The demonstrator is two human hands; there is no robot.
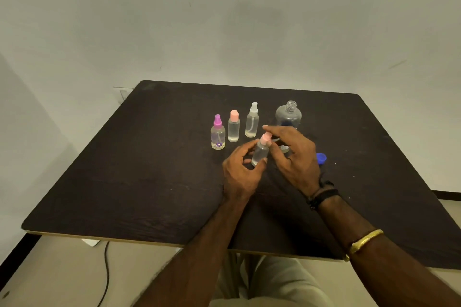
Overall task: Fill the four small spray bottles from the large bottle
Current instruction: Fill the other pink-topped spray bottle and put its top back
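Left to right. Beyond and to the left of the left fingers (250,145), three small bottles stand upright in a row on the dark surface (124,182), close together but apart: the purple-topped spray bottle (218,135), the pink-capped bottle (233,127) and the white-topped spray bottle (252,121). All three are closed and appear to hold clear liquid.

The left hand (239,173) grips the body of the fourth spray bottle (260,153), its fingers curled round it from the left and the thumb at its lower side. The bottle leans slightly, and whether its base touches the surface cannot be told. The right hand (295,157) meets it from the right. Its fingers appear to pinch the pink spray head (266,138), with the forefinger stretched out just above.

Directly behind the right fingers stands the large bottle (288,115), neck open and seemingly almost drained. Its blue cap (321,158) lies on the surface just to the right of the right hand.

Judged progress: three bottles are finished and the fourth looks filled and is being closed. Left to do are setting it down and perhaps recapping the large bottle.
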